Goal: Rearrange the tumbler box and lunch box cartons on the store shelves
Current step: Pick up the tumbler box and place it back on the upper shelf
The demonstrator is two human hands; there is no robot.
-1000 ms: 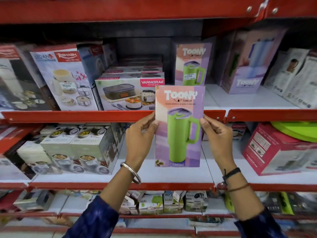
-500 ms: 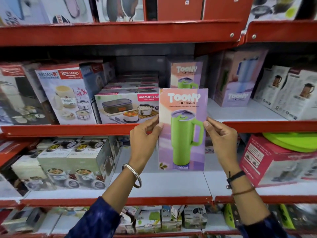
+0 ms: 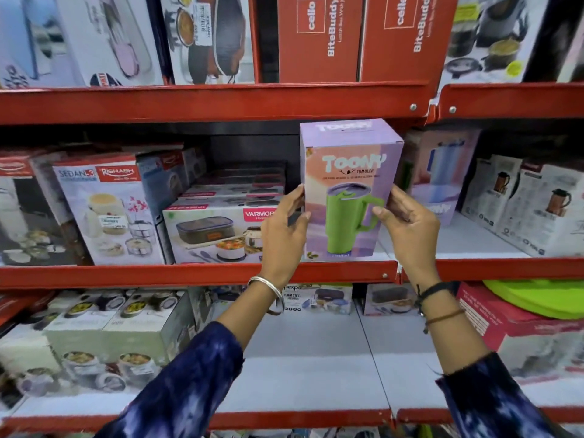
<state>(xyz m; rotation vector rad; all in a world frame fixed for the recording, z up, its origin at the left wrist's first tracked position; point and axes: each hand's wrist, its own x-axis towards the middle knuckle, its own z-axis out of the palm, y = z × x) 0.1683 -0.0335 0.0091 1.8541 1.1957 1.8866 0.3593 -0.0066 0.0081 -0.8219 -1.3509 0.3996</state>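
Lilac-and-peach cardboard tumbler box (image 3: 350, 188), printed with a green handled mug, is standing upright at the near edge of the red metal middle shelf (image 3: 196, 275), its base resting at or just above the shelf lip; which of the two cannot be told. Both forearms, in dark blue patterned sleeves, are reaching up and away from the camera. The left hand (image 3: 286, 233) is pressing against the box's left side, fingers extended upward along the edge, with a silver bangle (image 3: 268, 290) circling the wrist. The right hand (image 3: 407, 227) is clasping the box's right side, thumb lying across the printed front face and fingers curling behind the right edge; black and brown thread bands (image 3: 437, 303) are encircling that wrist. The two hands are thus gripping the box between them, one on each side. Just to the left of the box, a white rectangular lunch box carton (image 3: 218, 235) with a red brand label is sitting on the same shelf. To the right and farther back, a second lilac tumbler carton (image 3: 442, 175) is standing, partly hidden by the held box.
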